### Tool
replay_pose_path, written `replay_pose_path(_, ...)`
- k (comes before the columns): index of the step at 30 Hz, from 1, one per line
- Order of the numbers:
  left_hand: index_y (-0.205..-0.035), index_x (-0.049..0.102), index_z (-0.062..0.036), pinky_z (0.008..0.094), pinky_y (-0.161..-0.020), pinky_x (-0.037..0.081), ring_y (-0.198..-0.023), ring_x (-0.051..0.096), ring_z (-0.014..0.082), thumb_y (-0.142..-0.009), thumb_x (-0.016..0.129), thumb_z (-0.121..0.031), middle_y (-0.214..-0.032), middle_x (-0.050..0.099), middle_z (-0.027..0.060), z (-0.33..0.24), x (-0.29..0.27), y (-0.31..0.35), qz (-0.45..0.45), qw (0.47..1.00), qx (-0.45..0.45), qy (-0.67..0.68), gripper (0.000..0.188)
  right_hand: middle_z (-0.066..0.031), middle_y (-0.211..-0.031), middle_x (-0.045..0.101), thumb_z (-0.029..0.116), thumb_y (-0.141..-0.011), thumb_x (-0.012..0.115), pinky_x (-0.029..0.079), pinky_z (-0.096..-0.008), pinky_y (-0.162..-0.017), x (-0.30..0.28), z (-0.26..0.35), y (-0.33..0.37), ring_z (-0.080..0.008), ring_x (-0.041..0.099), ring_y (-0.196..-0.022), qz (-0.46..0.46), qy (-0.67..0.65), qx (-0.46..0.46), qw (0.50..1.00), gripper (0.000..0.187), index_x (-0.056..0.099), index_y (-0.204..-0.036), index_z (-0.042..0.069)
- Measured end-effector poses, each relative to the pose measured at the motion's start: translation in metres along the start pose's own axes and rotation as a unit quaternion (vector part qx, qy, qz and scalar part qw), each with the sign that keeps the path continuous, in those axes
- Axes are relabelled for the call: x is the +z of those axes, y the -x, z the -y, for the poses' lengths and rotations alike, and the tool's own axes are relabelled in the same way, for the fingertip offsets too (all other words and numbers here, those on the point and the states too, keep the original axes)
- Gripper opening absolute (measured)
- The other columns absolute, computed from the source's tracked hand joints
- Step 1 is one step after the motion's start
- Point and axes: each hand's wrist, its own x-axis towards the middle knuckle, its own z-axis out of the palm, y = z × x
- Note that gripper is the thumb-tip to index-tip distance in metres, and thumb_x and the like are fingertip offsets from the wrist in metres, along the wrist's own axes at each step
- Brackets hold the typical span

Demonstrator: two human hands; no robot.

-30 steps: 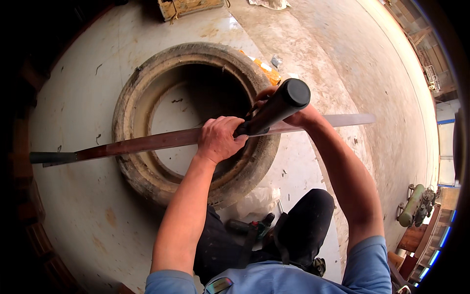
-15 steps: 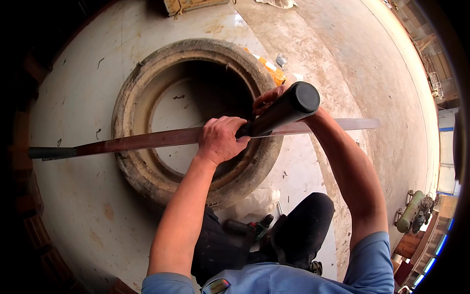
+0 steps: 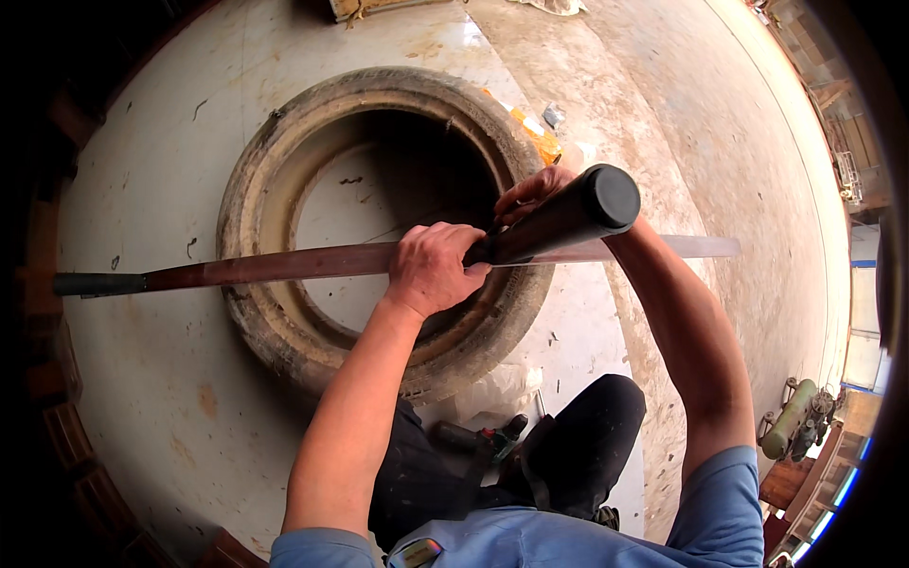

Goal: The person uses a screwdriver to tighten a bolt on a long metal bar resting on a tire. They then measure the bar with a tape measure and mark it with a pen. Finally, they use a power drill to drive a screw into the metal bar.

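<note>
A long, flat reddish-brown bar [image 3: 265, 264] with a black sleeve on its left end lies across a worn tyre [image 3: 254, 180]. From the bar's middle a thick black cylinder [image 3: 559, 222] rises toward me, tilted right. My left hand [image 3: 431, 268] is closed around the bar just left of the cylinder's base, its thumb on the near side. Behind the cylinder, my right hand [image 3: 534, 192] has its fingers bent together toward that base. The cylinder hides part of this hand, and what its fingertips hold cannot be made out.
A power drill [image 3: 488, 437] lies between my legs beside a clear plastic bag [image 3: 502, 390]. Beyond the tyre are an orange-and-white wrapper [image 3: 538, 137] and a small grey scrap [image 3: 554, 115]. A wooden crate [image 3: 379, 8] stands at the far edge, a green tank [image 3: 789, 419] at right.
The cylinder's upper end has tilted slightly right and nearer. My right hand has shifted a little right with it. My left hand keeps its hold on the bar.
</note>
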Motion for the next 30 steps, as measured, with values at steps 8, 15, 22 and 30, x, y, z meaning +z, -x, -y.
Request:
replay_pose_path(8,-0.094,0.067,-0.0096,0.0383,-0.076,0.049,-0.089,0.066,0.025,-0.065,0.078,-0.018,-0.093,0.07,0.0052,0.002,-0.001,0.0,-0.005,1.0,0.008,0.006,0.033,-0.0066,-0.112,0.069,0.006,-0.076,0.077,0.051,-0.0303,-0.092,-0.003,0.001,-0.003,-0.014,0.063,-0.102,0.026,-0.028,-0.013,0.999,0.037,0.067,-0.111,0.007)
replay_pose_path(15,-0.094,0.068,-0.0092,0.0386,-0.075,0.049,-0.09,0.066,0.0246,-0.065,0.078,-0.018,-0.094,0.07,0.0049,0.002,0.0,-0.001,-0.002,1.0,0.01,0.007,0.032,-0.0068,-0.108,0.07,0.012,-0.079,0.074,0.052,-0.0298,-0.089,-0.006,0.006,-0.007,-0.0139,0.065,-0.098,0.031,-0.057,0.047,0.997,0.027,0.07,-0.105,0.007)
replay_pose_path(22,-0.095,0.066,-0.0108,0.0392,-0.075,0.05,-0.088,0.066,0.0247,-0.065,0.078,-0.019,-0.093,0.069,0.0036,0.005,0.001,0.002,-0.01,1.0,0.015,-0.004,0.034,-0.0029,-0.078,0.068,0.02,-0.084,0.068,0.049,-0.0281,-0.069,0.009,0.065,-0.022,-0.0088,0.063,-0.075,0.016,0.185,0.136,0.973,0.018,0.073,-0.097,0.007)
replay_pose_path(30,-0.095,0.066,-0.0102,0.0394,-0.074,0.05,-0.087,0.066,0.025,-0.065,0.078,-0.019,-0.093,0.069,0.0043,0.004,0.001,0.0,-0.003,1.0,0.011,-0.005,0.034,-0.0041,-0.079,0.07,0.021,-0.086,0.067,0.049,-0.0271,-0.069,0.001,0.047,-0.022,-0.01,0.064,-0.074,0.035,0.181,0.044,0.982,0.02,0.073,-0.099,0.007)
